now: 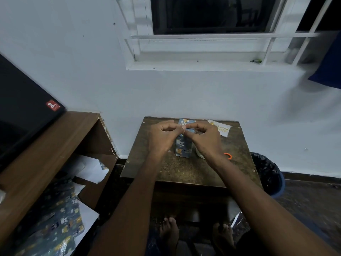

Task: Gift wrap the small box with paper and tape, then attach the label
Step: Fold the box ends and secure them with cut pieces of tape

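A small box (183,147) wrapped in dark blue paper with animal prints stands on the small brown table (188,170). Both hands hover just above its far top. My left hand (163,136) and my right hand (203,138) meet fingertip to fingertip, fingers curled, pinching something small and pale between them; it looks like a piece of tape, but I cannot tell for sure. A white label (220,128) with gold writing lies at the table's far right. A roll of tape (200,154) sits partly hidden under my right wrist.
An orange scissor handle (228,155) shows to the right of my right wrist. A bin with a black liner (267,172) stands right of the table. On the left, a wooden shelf unit (55,145) holds spare wrapping paper (55,224). The wall is right behind the table.
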